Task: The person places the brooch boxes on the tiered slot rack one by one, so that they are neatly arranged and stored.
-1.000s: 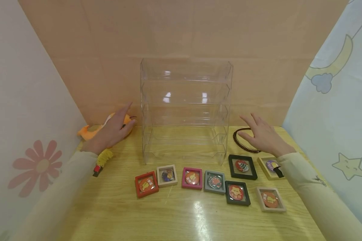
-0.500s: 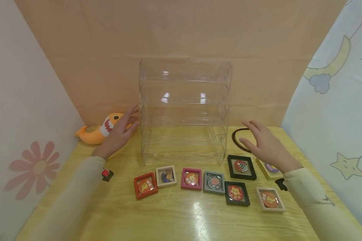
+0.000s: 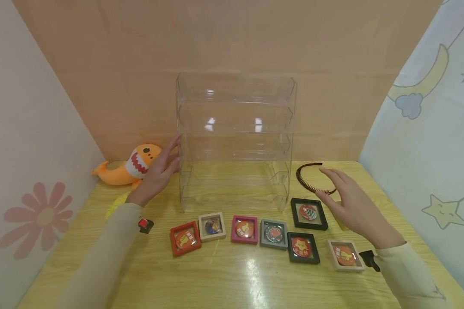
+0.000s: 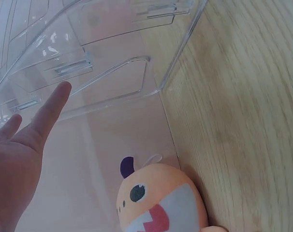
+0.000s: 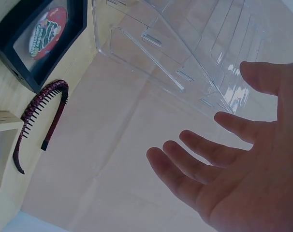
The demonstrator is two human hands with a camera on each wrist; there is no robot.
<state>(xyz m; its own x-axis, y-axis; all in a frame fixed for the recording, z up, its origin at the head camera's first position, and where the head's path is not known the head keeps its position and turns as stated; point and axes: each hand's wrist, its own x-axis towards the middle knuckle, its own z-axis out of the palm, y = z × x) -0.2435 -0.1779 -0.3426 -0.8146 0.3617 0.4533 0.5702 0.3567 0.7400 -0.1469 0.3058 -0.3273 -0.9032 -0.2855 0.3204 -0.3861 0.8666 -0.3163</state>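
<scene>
A clear acrylic tiered rack (image 3: 236, 141) stands upright at the back of the wooden table. My left hand (image 3: 156, 178) is beside the rack's left side, fingertips right at its edge and fingers spread. In the left wrist view those fingers (image 4: 52, 108) reach toward the clear side panel (image 4: 112, 82). My right hand (image 3: 352, 208) hovers over the table's right side, fingers relaxed and nothing in it. A dark toothed headband (image 3: 303, 182) lies just beyond it. Beneath the right hand, a yellow frame (image 3: 341, 218) is mostly hidden.
An orange plush shark (image 3: 123, 169) lies behind my left forearm, near a yellow cord bundle (image 3: 116, 206). Small framed badges line the front: red (image 3: 185, 239), cream (image 3: 212, 226), pink (image 3: 245, 229), grey (image 3: 273, 234), black (image 3: 303, 247), another black frame (image 3: 309, 213) and a beige frame (image 3: 346, 255).
My left hand has moved right to the rack's side, uncovering the plush shark. My right hand has drawn back toward the front right, showing more of the headband and covering the yellow frame.
</scene>
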